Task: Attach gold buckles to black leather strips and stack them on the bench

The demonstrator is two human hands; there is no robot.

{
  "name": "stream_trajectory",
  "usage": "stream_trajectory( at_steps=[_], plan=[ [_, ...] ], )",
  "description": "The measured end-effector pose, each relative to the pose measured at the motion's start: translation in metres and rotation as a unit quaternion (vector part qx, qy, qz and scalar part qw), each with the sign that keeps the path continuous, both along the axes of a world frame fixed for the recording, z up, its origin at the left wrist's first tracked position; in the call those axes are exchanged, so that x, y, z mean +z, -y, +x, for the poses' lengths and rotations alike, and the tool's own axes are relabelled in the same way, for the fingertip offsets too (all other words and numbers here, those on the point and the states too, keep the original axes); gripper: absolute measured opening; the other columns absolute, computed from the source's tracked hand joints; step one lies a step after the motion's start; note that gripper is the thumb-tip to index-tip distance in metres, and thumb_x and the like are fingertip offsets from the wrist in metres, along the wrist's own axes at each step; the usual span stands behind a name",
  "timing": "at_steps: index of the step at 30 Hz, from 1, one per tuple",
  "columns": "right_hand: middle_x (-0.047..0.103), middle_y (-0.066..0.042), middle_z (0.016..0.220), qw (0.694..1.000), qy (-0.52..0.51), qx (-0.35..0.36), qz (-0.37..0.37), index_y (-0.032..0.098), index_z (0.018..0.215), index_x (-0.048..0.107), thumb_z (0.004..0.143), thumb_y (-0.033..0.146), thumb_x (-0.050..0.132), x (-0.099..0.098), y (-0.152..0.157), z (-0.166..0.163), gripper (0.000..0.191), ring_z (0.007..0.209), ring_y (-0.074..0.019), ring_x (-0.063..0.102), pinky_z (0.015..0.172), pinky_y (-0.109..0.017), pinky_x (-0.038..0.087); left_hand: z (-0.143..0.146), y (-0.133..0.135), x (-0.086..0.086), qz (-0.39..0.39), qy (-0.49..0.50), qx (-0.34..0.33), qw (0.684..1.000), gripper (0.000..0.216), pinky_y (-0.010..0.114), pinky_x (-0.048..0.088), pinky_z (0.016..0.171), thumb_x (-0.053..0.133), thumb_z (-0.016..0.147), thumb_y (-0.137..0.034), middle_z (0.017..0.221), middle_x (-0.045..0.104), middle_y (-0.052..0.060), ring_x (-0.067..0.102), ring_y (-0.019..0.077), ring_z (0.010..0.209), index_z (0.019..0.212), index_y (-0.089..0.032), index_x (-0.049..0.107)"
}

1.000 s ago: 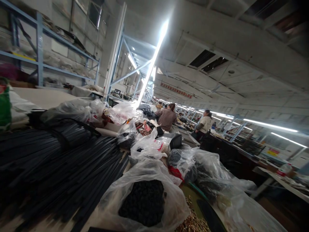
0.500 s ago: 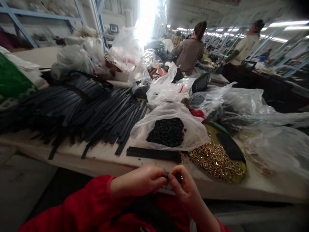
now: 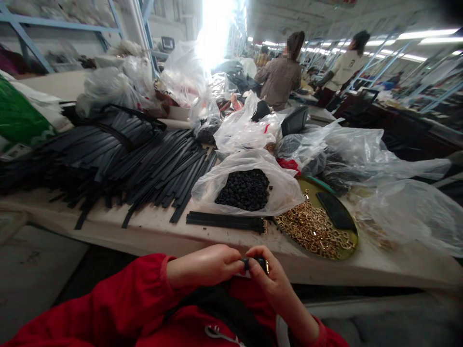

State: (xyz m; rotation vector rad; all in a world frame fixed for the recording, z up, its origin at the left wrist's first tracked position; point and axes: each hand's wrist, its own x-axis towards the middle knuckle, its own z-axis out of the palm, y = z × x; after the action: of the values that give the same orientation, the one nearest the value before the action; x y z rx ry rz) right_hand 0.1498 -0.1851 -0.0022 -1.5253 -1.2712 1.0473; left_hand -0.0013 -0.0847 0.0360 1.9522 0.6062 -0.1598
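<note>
- Head view, lower centre of the frame: black strap piece (image 3: 261, 262), held between two hands above the near edge of the worktable (image 3: 152, 232); mostly covered by fingers.
- Appearance: dark and narrow, a rounded stub being shown at its left; a shiny gold-coloured fitting (image 3: 267, 266) is seen at its right. Exact form cannot be told.
- Left hand (image 3: 208, 265): thumb and fingers closed in a pinch at the strap piece's left end; red sleeve (image 3: 144, 289) worn.
- Right hand (image 3: 271, 278): thumb and curled fingers pinched round the strap piece, near the fitting.
- Writing: white marking is borne by a green bag (image 3: 21, 113), left edge of the frame; dark lettering is borne by a pale shirt (image 3: 345, 67), upper right. Neither can be read.
- Direction: long axis laid roughly across the frame, the gold fitting pointed to the right.
- Beyond the hands, centre: short stack of black strips (image 3: 220, 221), laid nearly crosswise, gold at its right end.
- Centre: clear plastic bag (image 3: 284, 190), opened on small black pieces (image 3: 244, 189).
- Right of centre: round dish (image 3: 353, 241), partly filled with gold-coloured metal pieces (image 3: 311, 229).
- Left: long black strips (image 3: 155, 168), heaped.
</note>
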Motion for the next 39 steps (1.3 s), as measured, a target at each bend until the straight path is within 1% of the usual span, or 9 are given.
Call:
stream_trajectory(
  at_steps=[4, 7, 14, 21, 26, 29, 33, 36, 39],
  plan=[
    [0.053, 0.002, 0.065, 0.989, -0.136, 0.019, -0.053, 0.019, 0.1, 0.046, 0.082, 0.041, 0.049, 0.006, 0.003, -0.001, 0.028, 0.052, -0.0094, 0.046, 0.047, -0.021, 0.035, -0.006, -0.001, 0.012, -0.12, 0.003, 0.009, 0.993, 0.037, 0.017, 0.027, 0.045, 0.033, 0.085, -0.042, 0.058, 0.039, -0.004, 0.033, 0.0075, 0.051, 0.077, -0.013, 0.055],
    [0.047, 0.006, 0.056, 0.977, -0.193, 0.039, -0.084, 0.019, 0.102, 0.044, 0.081, 0.044, 0.05, 0.01, 0.003, 0.0, 0.033, 0.046, -0.0077, 0.04, 0.044, -0.02, 0.03, -0.007, 0.0, 0.017, -0.164, 0.005, 0.003, 0.986, 0.035, 0.017, 0.028, 0.046, 0.035, 0.084, -0.041, 0.059, 0.039, -0.005, 0.033, 0.0074, 0.052, 0.079, -0.013, 0.055],
    [0.052, 0.001, 0.073, 0.994, -0.083, 0.05, -0.043, 0.02, 0.103, 0.049, 0.083, 0.041, 0.048, 0.011, 0.001, 0.006, 0.029, 0.059, -0.0105, 0.046, 0.054, -0.022, 0.037, 0.004, 0.003, -0.001, -0.17, 0.021, 0.042, 0.984, 0.042, 0.018, 0.034, 0.054, 0.035, 0.083, -0.045, 0.065, 0.051, 0.0, 0.041, 0.0093, 0.057, 0.076, -0.011, 0.058],
    [0.037, 0.006, 0.059, 0.987, -0.156, 0.008, -0.043, 0.019, 0.105, 0.045, 0.088, 0.044, 0.036, 0.0, -0.012, 0.002, 0.031, 0.049, -0.0091, 0.037, 0.046, -0.021, 0.03, -0.003, -0.013, -0.005, -0.126, 0.014, 0.009, 0.992, 0.037, 0.017, 0.033, 0.052, 0.036, 0.084, -0.042, 0.067, 0.051, -0.002, 0.04, 0.009, 0.057, 0.084, -0.013, 0.06],
    [0.047, 0.002, 0.069, 0.998, -0.033, 0.054, -0.016, 0.02, 0.107, 0.047, 0.089, 0.035, 0.037, -0.002, -0.013, 0.005, 0.026, 0.057, -0.0105, 0.046, 0.053, -0.022, 0.038, -0.005, -0.016, -0.007, -0.124, 0.023, 0.004, 0.992, 0.038, 0.017, 0.031, 0.048, 0.034, 0.085, -0.041, 0.061, 0.047, -0.003, 0.038, 0.0084, 0.052, 0.08, -0.013, 0.06],
    [0.053, 0.0, 0.073, 0.994, 0.068, 0.091, 0.002, 0.022, 0.109, 0.047, 0.088, 0.027, 0.036, -0.002, -0.012, 0.009, 0.024, 0.062, -0.0122, 0.05, 0.058, -0.023, 0.04, -0.002, -0.014, -0.004, -0.08, 0.007, -0.014, 0.997, 0.034, 0.018, 0.029, 0.045, 0.035, 0.085, -0.036, 0.057, 0.049, -0.002, 0.041, 0.0085, 0.049, 0.073, -0.014, 0.058],
    [0.059, -0.003, 0.082, 0.982, 0.151, 0.11, 0.014, 0.021, 0.111, 0.045, 0.086, 0.024, 0.039, -0.005, -0.014, 0.011, 0.026, 0.065, -0.0135, 0.053, 0.061, -0.025, 0.039, 0.004, -0.01, -0.005, 0.071, -0.001, -0.016, 0.997, 0.029, 0.019, 0.034, 0.051, 0.038, 0.085, -0.029, 0.064, 0.059, 0.001, 0.051, 0.0119, 0.056, 0.074, -0.015, 0.061],
    [0.057, -0.001, 0.073, 0.989, 0.125, 0.07, -0.041, 0.019, 0.092, 0.049, 0.085, 0.032, 0.042, -0.008, -0.017, 0.012, 0.016, 0.06, -0.0127, 0.05, 0.056, -0.024, 0.037, 0.004, -0.006, -0.009, 0.167, -0.016, -0.003, 0.986, 0.029, 0.021, 0.036, 0.055, 0.037, 0.086, -0.029, 0.074, 0.064, 0.005, 0.056, 0.0154, 0.063, 0.08, -0.015, 0.061],
    [0.047, 0.004, 0.063, 0.994, 0.039, 0.056, -0.084, 0.02, 0.075, 0.045, 0.082, 0.039, 0.047, -0.008, -0.018, 0.013, 0.021, 0.056, -0.0107, 0.044, 0.051, -0.021, 0.033, -0.001, -0.004, -0.01, 0.199, -0.029, -0.027, 0.979, 0.03, 0.022, 0.032, 0.05, 0.033, 0.086, -0.026, 0.071, 0.064, 0.005, 0.055, 0.0147, 0.058, 0.076, -0.016, 0.06]
  ],
)
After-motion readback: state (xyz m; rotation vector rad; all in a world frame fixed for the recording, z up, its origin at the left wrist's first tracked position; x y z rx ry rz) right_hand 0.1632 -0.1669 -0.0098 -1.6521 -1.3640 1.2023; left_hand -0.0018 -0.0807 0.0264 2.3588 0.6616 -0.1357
